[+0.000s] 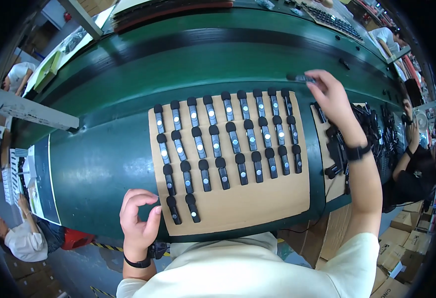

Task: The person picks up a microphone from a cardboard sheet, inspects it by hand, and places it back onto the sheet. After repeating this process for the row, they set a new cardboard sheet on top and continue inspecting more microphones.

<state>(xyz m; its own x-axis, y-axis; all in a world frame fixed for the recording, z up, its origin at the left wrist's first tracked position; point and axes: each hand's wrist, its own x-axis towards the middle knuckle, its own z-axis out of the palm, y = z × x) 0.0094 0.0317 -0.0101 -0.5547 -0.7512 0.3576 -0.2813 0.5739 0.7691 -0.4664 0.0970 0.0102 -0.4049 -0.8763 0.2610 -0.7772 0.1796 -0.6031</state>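
On a brown cardboard sheet [242,201] lie several small black clip-on microphones [215,141] with foam tops and round pale spots, set out in rows. The front row holds just two microphones at its left end. Beyond the sheet's far right corner, my right hand [329,94] pinches one more black microphone [302,78] between thumb and fingers, its foam end pointing left. My left hand [141,218] is beside the sheet's front left edge, near a front-row microphone [173,210]. Its fingers are curled with a gap to the thumb, and nothing is in it.
A heap of black parts [377,129] lies to the right on another cardboard piece [321,130]. Behind the sheet runs a green conveyor belt [203,64] with a few small black items [344,63] on it. Metal posts [34,109] stand at left. Other people [26,238] work nearby.
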